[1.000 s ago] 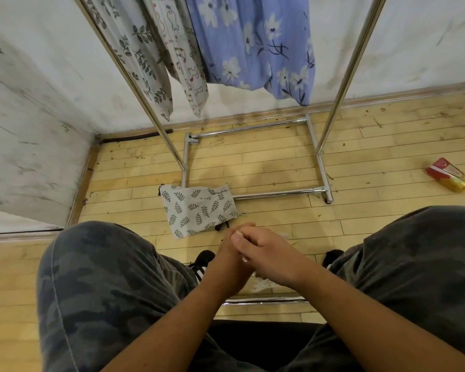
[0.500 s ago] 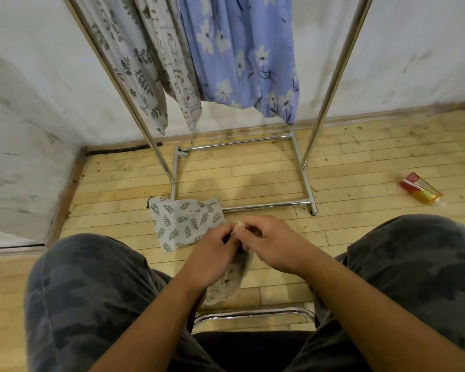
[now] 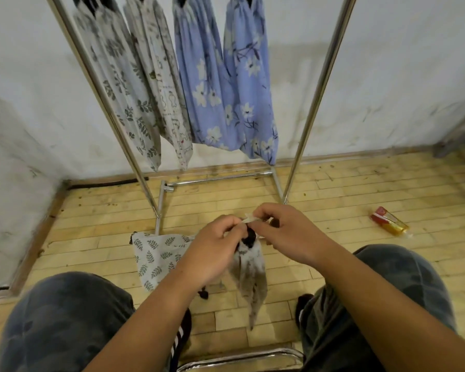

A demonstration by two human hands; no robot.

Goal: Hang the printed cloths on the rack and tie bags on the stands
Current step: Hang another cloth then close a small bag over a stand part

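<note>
A pale printed cloth bag (image 3: 249,275) hangs bunched between my knees. My left hand (image 3: 212,251) pinches its gathered top. My right hand (image 3: 285,232) pinches a pale string (image 3: 249,219) at the same spot. A dark tie shows at the bag's neck. A second leaf-print bag (image 3: 159,256) lies flat on the wooden floor, just left of my hands. Several printed cloths hang on the metal rack (image 3: 317,95): leaf-print ones (image 3: 124,84) at the left and blue flowered ones (image 3: 226,81) at the middle.
The rack's base bars (image 3: 218,178) lie on the floor ahead. A red and yellow packet (image 3: 389,224) lies on the floor at the right. White walls close the left and back. A chrome chair edge (image 3: 242,357) shows below my arms.
Both hands rose with the bunched bag, which now hangs in full view. The view tilted up, so more of the rack and hung cloths shows.
</note>
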